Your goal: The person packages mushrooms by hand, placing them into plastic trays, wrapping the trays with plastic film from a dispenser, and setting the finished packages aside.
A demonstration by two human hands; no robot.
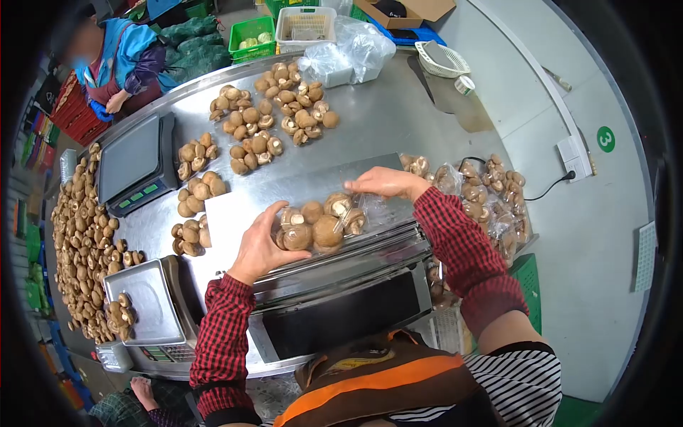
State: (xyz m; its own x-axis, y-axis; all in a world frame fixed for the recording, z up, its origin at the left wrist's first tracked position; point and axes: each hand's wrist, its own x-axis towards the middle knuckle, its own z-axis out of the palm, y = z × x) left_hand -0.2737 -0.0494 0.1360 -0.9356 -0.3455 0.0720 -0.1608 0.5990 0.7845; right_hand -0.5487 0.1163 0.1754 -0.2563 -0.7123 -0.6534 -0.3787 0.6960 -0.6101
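Observation:
A clear plastic pack of brown mushrooms (327,232) lies on the edge of the wrapping machine in front of me. My left hand (257,245) grips its left end, thumb on the near side and fingers around the far side. Over the pack's far right corner is my right hand (388,183), its fingers stretched out to the left close to the plastic film (371,211). Loose film spreads from the right end of the pack below that hand. The wrapping machine (341,313) has a dark front panel. A white sheet (222,213) lies to the left.
Mushroom piles (249,121) stand across the steel table, with a large heap (85,249) at left. Two scales, one dark (131,160) and one with a metal tray (146,302), flank them. Wrapped packs (491,196) lie right. A co-worker (117,64) stands beyond; another person's hand (142,390) shows lower left.

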